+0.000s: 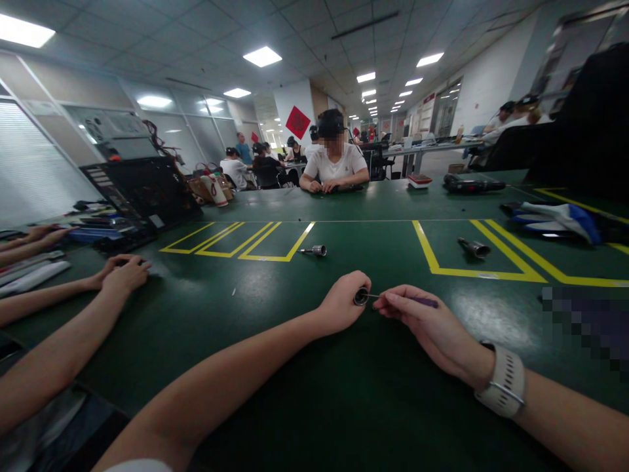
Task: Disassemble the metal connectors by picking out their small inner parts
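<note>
While a small round metal piece [361,296] is gripped in the closed fingers of the left hand [341,303], a thin tool with a dark handle [415,301] is pinched between the thumb and fingers of the right hand [422,322]. The tip of the tool is held right at the open end of the metal piece, a little below the middle of the frame. The step in hand seems to be poking or turning something inside the piece. A steady left hand and a straight push from the right would be called for next.

Both hands are kept just above the green table [314,393]. Bare green room is seen in front of them and behind them. A second small metal piece [314,250] lies farther up, by the yellow lines [289,249]. A dark short tube [474,248] lies inside the yellow box to the right. At the left, another person's hand [125,272] rests on the table, well apart. A person in a white shirt [335,164] is seated at the far edge.
</note>
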A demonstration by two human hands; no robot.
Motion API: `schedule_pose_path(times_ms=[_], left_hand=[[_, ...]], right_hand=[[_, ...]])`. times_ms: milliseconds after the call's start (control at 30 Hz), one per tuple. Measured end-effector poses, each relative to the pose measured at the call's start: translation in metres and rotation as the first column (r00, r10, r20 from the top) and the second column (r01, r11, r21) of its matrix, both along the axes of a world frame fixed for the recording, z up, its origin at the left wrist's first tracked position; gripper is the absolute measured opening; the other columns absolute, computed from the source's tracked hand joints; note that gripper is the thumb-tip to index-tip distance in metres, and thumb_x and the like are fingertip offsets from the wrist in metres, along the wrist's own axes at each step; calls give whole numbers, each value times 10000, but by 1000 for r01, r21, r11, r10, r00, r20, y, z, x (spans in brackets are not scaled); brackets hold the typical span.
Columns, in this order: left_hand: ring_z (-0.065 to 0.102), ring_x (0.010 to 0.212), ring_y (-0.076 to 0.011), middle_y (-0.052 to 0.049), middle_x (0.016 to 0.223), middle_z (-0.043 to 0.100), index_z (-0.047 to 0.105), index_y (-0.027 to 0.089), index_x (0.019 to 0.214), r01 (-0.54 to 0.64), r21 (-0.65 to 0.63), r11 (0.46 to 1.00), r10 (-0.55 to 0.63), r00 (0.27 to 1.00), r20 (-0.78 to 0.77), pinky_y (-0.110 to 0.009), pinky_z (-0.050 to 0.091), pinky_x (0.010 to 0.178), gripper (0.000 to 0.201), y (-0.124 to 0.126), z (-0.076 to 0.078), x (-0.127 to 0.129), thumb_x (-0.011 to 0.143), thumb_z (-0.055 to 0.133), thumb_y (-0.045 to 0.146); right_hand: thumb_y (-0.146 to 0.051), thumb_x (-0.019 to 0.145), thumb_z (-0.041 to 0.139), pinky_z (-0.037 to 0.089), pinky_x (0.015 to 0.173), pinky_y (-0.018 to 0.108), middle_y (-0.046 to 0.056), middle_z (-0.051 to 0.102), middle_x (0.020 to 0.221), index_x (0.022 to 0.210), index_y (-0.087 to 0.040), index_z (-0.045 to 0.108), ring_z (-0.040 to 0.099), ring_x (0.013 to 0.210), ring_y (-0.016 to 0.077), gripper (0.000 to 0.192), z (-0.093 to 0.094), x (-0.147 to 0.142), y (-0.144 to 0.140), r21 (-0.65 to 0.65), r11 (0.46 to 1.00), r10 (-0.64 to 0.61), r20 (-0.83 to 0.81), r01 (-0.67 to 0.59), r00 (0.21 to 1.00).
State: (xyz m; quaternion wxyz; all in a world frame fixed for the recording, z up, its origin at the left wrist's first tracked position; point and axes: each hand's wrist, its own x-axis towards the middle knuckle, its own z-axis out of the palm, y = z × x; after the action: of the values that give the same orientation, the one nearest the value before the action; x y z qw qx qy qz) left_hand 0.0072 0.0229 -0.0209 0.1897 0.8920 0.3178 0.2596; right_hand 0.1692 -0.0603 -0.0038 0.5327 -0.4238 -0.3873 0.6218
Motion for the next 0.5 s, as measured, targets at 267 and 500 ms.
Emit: schedule_pose_path(times_ms=[267,500], left_hand=[[434,698,-130,3,762,469,442,174,757,-8,71,997,11,999,-41,-256,347,638,134,-1,1,0,700,453,54],[437,692,-125,7,751,466,434,174,744,10,72,997,-8,999,-37,-253,352,642,115,-1,1,1,718,450,63]], right_hand=[[-310,701,695,422,800,339,39,675,787,729,-179,687,597,802,177,134,-3,3,2,12,1000,10,-21,-10,1000],[-337,656,734,420,789,337,39,670,790,730,-177,690,586,792,177,182,1,1,1,-11,1000,-12,-25,12,1000]])
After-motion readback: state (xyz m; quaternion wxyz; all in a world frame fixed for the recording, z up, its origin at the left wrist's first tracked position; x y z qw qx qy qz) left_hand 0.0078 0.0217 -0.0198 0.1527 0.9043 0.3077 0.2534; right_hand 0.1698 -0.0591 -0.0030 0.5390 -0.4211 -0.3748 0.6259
